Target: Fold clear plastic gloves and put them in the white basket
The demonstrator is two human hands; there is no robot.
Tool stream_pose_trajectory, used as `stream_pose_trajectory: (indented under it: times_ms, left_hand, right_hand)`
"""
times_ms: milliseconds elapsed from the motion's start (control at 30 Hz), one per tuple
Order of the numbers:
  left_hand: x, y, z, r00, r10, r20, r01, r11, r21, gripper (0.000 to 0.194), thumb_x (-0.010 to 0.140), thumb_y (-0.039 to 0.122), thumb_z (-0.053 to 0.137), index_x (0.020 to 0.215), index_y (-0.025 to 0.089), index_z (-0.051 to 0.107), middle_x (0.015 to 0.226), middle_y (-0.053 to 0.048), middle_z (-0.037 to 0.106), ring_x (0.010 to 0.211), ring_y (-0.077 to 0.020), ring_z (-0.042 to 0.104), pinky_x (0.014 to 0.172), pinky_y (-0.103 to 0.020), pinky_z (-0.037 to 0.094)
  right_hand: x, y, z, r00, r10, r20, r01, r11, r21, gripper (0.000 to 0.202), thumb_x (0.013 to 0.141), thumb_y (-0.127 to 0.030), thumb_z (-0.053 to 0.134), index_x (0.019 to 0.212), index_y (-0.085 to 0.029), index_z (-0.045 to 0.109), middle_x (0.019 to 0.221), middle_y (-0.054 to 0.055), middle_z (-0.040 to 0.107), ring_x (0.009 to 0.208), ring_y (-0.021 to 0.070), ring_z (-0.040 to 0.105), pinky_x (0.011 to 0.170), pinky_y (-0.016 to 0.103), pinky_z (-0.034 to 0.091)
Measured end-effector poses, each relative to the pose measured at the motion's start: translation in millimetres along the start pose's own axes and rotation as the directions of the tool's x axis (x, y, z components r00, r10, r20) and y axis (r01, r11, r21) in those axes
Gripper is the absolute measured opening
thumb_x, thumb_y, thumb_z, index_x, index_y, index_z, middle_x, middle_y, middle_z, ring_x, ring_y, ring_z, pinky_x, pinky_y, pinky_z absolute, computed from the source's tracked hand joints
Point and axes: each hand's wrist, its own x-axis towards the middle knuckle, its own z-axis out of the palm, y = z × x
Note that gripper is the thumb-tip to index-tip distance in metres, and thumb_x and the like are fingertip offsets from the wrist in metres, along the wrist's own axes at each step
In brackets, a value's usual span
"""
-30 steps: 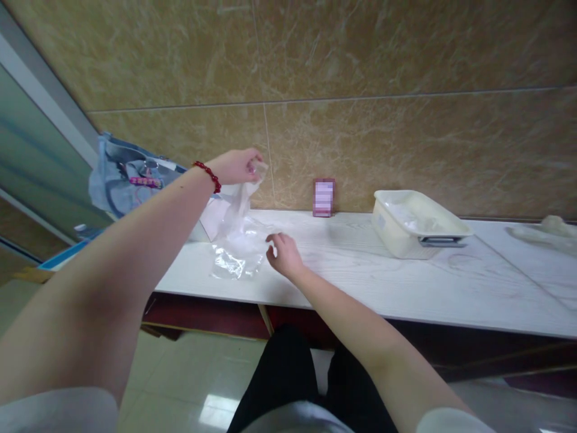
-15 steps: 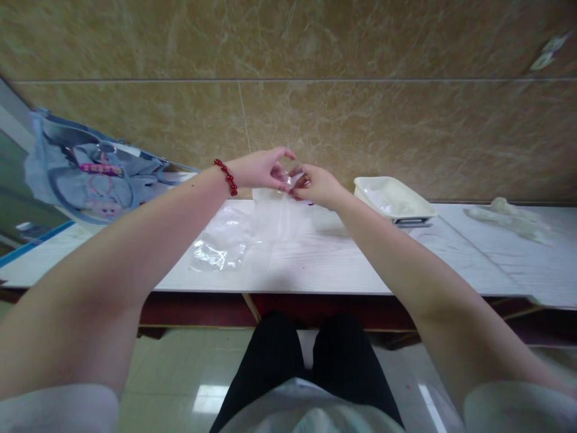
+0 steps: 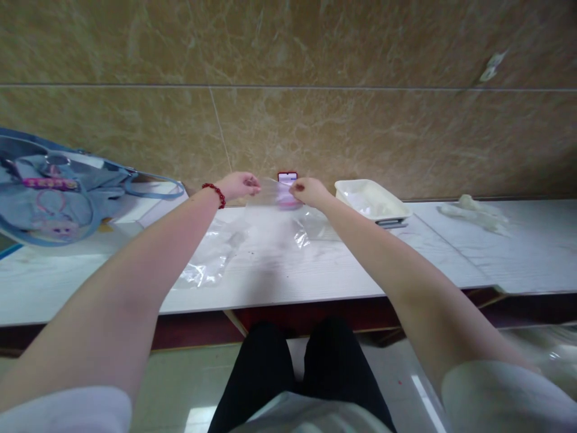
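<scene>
A clear plastic bag [image 3: 269,195] is stretched between my two hands above the white table [image 3: 270,273]. My left hand [image 3: 241,185], with a red bead bracelet at the wrist, pinches its left upper corner. The right upper part is pinched by the fingertips of my right hand [image 3: 310,192]. Behind the bag, near the wall, a phone [image 3: 287,178] with a lit screen and red edge shows. More clear plastic [image 3: 205,261] lies on the table below my left forearm, and another shiny piece [image 3: 303,234] is below my right hand.
A cream tray [image 3: 387,201] with clear plastic inside stands right of my right hand. Farther right lies a crumpled pale plastic piece [image 3: 475,211]. On the left are a blue bag [image 3: 67,204] and a white box [image 3: 151,207]. A marble wall [image 3: 360,132] rises behind the table.
My hands have moved apart, spreading the plastic bag between them. The phone has come into view. The camera view has shifted, showing more of the white box on the left.
</scene>
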Motion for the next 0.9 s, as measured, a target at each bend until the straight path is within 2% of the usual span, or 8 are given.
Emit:
stream_pose_trajectory:
  times_ms: [133,267,367,467,567,700,900]
  left_hand:
    - [19,11,5.7,0.988,-0.084,-0.129,0.066,0.988,-0.143,0.021,0.066,0.029,0.058,0.082,0.015,0.061,0.075,-0.003,0.063,0.065,-0.0115,0.057,0.062,-0.023,0.046]
    - [26,24,6.2,0.962,-0.037,-0.27,-0.015,0.982,-0.189,0.025,0.07,0.029,0.055,0.088,0.014,0.062,0.073,-0.004,0.063,0.065,-0.0107,0.057,0.065,-0.023,0.045]
    - [17,36,4.7,0.93,0.037,-0.367,-0.086,0.989,-0.118,0.03,0.071,0.035,0.054,0.09,0.014,0.063,0.079,-0.005,0.065,0.071,-0.0124,0.056,0.068,-0.025,0.044]
    - [-6,44,8.8,0.901,0.091,-0.423,-0.134,0.988,-0.073,0.034,0.072,0.039,0.052,0.093,0.014,0.063,0.087,-0.006,0.065,0.077,-0.0139,0.057,0.071,-0.025,0.044]
    - [-33,43,25.9,0.897,0.178,-0.405,-0.193,0.981,0.003,0.034,0.075,0.04,0.048,0.093,0.015,0.064,0.092,-0.006,0.064,0.084,-0.0154,0.056,0.075,-0.025,0.044]
    - [-64,30,67.2,0.908,0.334,-0.252,-0.308,0.941,0.138,0.032,0.079,0.038,0.044,0.09,0.017,0.066,0.093,-0.006,0.064,0.089,-0.0158,0.055,0.084,-0.029,0.041]
    - [-90,3,130.7,0.919,0.381,-0.098,-0.355,0.911,0.209,0.033,0.083,0.033,0.038,0.094,0.018,0.064,0.094,-0.007,0.064,0.09,-0.0158,0.055,0.086,-0.03,0.041]
  right_hand:
    - [14,18,6,0.992,0.006,-0.124,0.002,0.998,0.064,0.017,0.071,-0.023,0.051,0.082,-0.015,0.062,0.077,0.002,0.063,0.07,0.0111,0.055,0.07,0.022,0.041]
    - [19,31,5,0.971,-0.051,-0.235,0.094,0.98,0.176,0.021,0.071,-0.024,0.052,0.089,-0.017,0.059,0.077,0.0,0.062,0.067,0.0096,0.053,0.068,0.022,0.041]
    - [15,36,2,0.947,-0.073,-0.311,0.142,0.968,0.205,0.02,0.073,-0.028,0.049,0.086,-0.017,0.06,0.076,0.0,0.061,0.066,0.0098,0.053,0.068,0.023,0.041]
    - [3,39,1,0.933,-0.091,-0.348,0.185,0.951,0.249,0.02,0.074,-0.027,0.047,0.087,-0.017,0.059,0.081,0.0,0.061,0.07,0.0098,0.054,0.069,0.023,0.042]
    - [-17,45,9,0.949,-0.078,-0.305,0.163,0.951,0.262,0.019,0.074,-0.027,0.047,0.087,-0.017,0.058,0.083,0.001,0.062,0.075,0.0107,0.055,0.072,0.024,0.043]
    - [-52,56,34,0.978,-0.031,-0.207,0.078,0.971,0.225,0.018,0.074,-0.024,0.049,0.089,-0.018,0.058,0.087,0.002,0.062,0.08,0.0126,0.056,0.073,0.025,0.043]
    - [-103,73,77,0.995,-0.084,-0.048,0.09,0.987,0.134,0.015,0.077,-0.021,0.047,0.086,-0.017,0.059,0.087,0.004,0.062,0.083,0.0136,0.056,0.076,0.025,0.041]
